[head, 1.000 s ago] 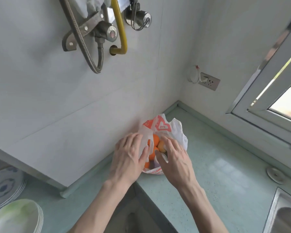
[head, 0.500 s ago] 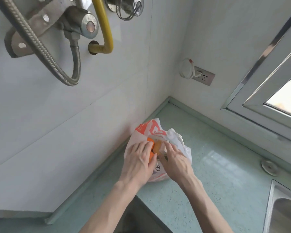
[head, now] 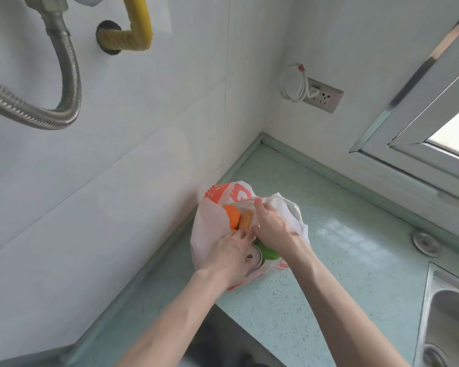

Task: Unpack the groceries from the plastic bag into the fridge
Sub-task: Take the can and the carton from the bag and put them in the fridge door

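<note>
A white plastic bag (head: 217, 229) with orange print stands on the pale green counter (head: 329, 260) by the tiled wall. Its mouth is held wide. Inside I see an orange (head: 232, 215), a tan oblong item (head: 245, 220), a green item (head: 270, 253) and a round metal rim (head: 258, 254) like a can's top. My left hand (head: 229, 260) holds the near left edge of the bag, fingertips at the tan item. My right hand (head: 276, 229) grips the right side of the opening, fingers curled over the far rim. No fridge is in view.
A steel sink (head: 451, 313) sits at the right edge, with a round metal cap (head: 425, 243) on the counter behind it. A wall socket with a coiled white cable (head: 321, 95), a window frame (head: 414, 144), a metal hose (head: 37, 112) and a yellow pipe (head: 133, 35) are above.
The view has moved closer to the bag. Both hands have pulled the opening wider, and the green item and the metal rim now show inside.
</note>
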Motion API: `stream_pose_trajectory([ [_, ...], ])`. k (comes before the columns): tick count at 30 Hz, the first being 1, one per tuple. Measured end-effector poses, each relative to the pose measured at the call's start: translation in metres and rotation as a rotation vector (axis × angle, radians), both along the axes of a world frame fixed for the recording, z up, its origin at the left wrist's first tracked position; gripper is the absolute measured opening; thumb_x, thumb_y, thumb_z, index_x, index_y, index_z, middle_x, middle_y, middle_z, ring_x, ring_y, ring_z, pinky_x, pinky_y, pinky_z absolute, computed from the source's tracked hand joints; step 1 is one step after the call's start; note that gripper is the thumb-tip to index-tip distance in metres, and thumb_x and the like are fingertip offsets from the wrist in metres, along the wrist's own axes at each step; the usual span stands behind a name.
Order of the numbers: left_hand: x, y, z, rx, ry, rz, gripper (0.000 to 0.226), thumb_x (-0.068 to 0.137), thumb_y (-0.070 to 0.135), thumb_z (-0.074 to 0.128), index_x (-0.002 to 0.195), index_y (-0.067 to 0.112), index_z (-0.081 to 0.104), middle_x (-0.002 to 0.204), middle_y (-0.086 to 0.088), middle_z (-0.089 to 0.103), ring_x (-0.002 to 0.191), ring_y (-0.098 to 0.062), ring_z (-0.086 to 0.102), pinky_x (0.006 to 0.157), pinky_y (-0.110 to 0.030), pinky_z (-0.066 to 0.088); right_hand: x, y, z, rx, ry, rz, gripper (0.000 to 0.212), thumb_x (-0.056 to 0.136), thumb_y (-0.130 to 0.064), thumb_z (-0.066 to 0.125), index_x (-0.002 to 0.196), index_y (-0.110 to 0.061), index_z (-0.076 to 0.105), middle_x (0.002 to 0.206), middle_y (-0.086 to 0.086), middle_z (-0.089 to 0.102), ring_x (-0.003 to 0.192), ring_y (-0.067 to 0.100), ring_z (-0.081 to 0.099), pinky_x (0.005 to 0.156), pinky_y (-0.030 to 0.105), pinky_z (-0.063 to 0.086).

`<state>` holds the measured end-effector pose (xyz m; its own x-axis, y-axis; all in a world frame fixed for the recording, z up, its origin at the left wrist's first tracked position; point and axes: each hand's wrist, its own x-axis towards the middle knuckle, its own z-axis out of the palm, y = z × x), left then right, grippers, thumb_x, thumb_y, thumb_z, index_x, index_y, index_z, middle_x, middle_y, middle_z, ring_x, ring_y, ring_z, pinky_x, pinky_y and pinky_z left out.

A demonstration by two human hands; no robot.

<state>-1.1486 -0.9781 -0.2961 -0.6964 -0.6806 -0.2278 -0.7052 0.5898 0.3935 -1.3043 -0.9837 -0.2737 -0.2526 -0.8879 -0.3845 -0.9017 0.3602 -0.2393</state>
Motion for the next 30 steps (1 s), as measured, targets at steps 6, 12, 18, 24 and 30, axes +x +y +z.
stream_pose_trajectory([
  [6, -0.008, 0.005, -0.012, -0.027, -0.083, -0.07, 0.066, 0.096, 0.034, 0.064, 0.154, 0.024, 0.035, 0.146, -0.002, 0.048, 0.135, -0.027, 0.042, 0.113, -0.037, 0.034, -0.008, -0.013, -0.03, 0.055, 0.056, 0.101, 0.038, 0.092, -0.022, 0.05, 0.13, -0.016, 0.049, 0.123, 0.006, 0.053, 0.111, 0.029, 0.054, 0.078, 0.037, 0.04],
  [12, -0.019, 0.011, -0.026, -0.093, -0.154, -0.101, 0.062, 0.096, 0.031, 0.062, 0.151, 0.019, 0.037, 0.143, -0.008, 0.048, 0.132, -0.033, 0.045, 0.117, -0.041, 0.031, -0.012, -0.016, -0.044, 0.055, 0.129, 0.136, 0.041, 0.094, -0.014, 0.055, 0.134, -0.012, 0.048, 0.129, 0.01, 0.047, 0.112, 0.03, 0.051, 0.076, 0.036, 0.038],
  [18, -0.021, 0.014, -0.026, -0.037, -0.176, -0.043, 0.06, 0.096, 0.027, 0.068, 0.148, 0.02, 0.04, 0.141, -0.007, 0.048, 0.127, -0.031, 0.05, 0.103, -0.042, 0.043, -0.015, -0.02, -0.05, 0.059, 0.162, 0.118, 0.048, 0.094, -0.018, 0.062, 0.139, -0.01, 0.047, 0.135, 0.011, 0.047, 0.117, 0.031, 0.051, 0.082, 0.037, 0.041],
  [24, -0.013, 0.014, -0.022, -0.012, -0.167, -0.006, 0.063, 0.09, 0.008, 0.073, 0.146, 0.02, 0.046, 0.13, -0.007, 0.051, 0.123, -0.03, 0.053, 0.096, -0.041, 0.048, -0.019, -0.019, -0.054, 0.051, 0.213, 0.089, 0.057, 0.093, -0.028, 0.07, 0.14, -0.009, 0.045, 0.135, 0.01, 0.048, 0.117, 0.028, 0.054, 0.081, 0.036, 0.047],
  [30, -0.011, 0.016, -0.009, -0.019, -0.108, 0.011, 0.053, 0.091, 0.009, 0.07, 0.14, 0.017, 0.05, 0.125, -0.008, 0.053, 0.117, -0.031, 0.057, 0.091, -0.039, 0.046, -0.033, 0.0, -0.044, -0.048, 0.203, 0.021, 0.057, 0.077, -0.038, 0.08, 0.122, -0.011, 0.059, 0.115, 0.009, 0.058, 0.101, 0.027, 0.063, 0.076, 0.038, 0.058],
])
